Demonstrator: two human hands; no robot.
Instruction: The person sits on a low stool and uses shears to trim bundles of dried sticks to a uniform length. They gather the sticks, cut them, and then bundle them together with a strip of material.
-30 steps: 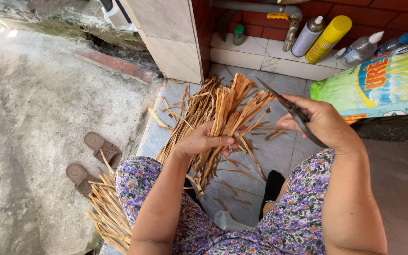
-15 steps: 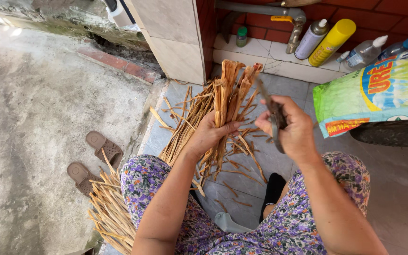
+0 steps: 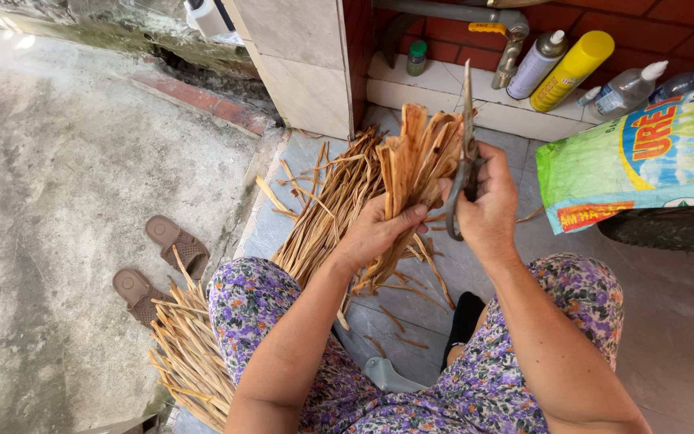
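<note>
Above tiled step: left hand (image 3: 379,233) grips strip bundle (image 3: 411,161); right hand (image 3: 487,210) holds scissors (image 3: 467,153).

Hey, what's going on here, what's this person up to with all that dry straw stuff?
A seated person grips a bundle of dry strips upright in the left hand. The right hand holds scissors beside the bundle, blades pointing up. More strips lie in a pile on the tiled floor ahead and beside the left knee. A pair of sandals sits to the left.
</note>
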